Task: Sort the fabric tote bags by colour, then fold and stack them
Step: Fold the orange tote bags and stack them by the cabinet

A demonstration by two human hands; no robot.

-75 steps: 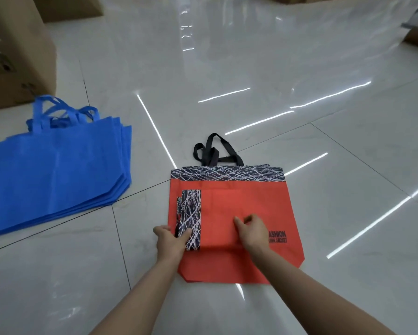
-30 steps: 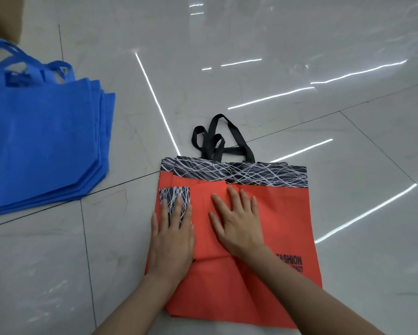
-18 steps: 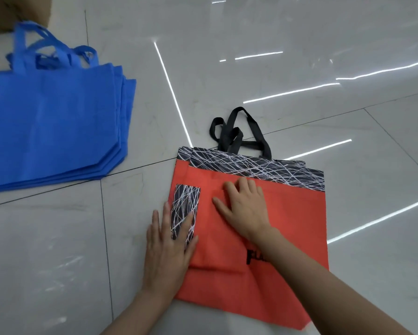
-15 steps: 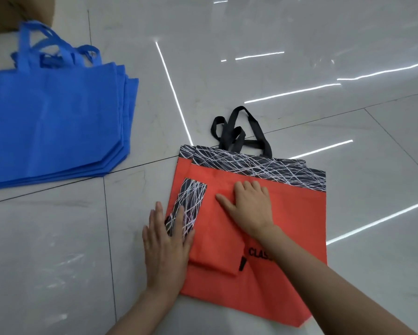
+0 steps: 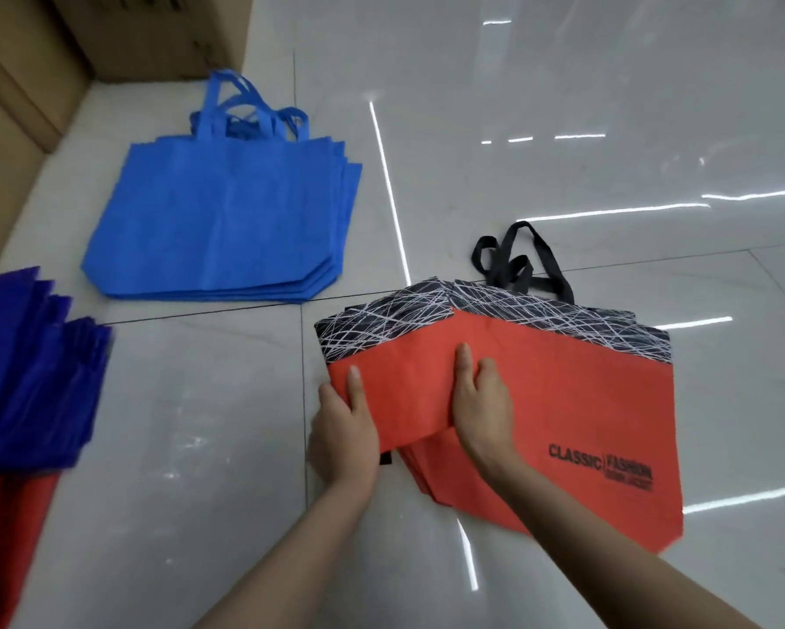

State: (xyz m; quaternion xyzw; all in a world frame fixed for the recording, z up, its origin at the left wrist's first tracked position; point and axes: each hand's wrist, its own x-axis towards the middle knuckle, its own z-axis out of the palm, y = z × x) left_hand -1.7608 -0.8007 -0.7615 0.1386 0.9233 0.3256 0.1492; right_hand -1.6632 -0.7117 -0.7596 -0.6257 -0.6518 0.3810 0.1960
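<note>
A folded orange tote bag (image 5: 409,379) with a black-and-white scribble band is lifted at its left side over a stack of flat orange bags (image 5: 586,424) with black handles (image 5: 522,261). My left hand (image 5: 343,429) grips the folded bag's left edge, thumb on top. My right hand (image 5: 484,406) holds its right edge, fingers curled under the fabric. A stack of light blue bags (image 5: 222,220) lies flat to the far left.
Dark blue bags (image 5: 27,365) are piled at the left edge, with red fabric (image 5: 4,537) below them. Cardboard boxes (image 5: 109,29) stand at the back left. All of it rests on glossy white floor tiles (image 5: 200,424).
Both hands went from pressing flat on the folded bag to gripping its edges and lifting it leftward. The view swung left, bringing the dark blue and red piles into sight.
</note>
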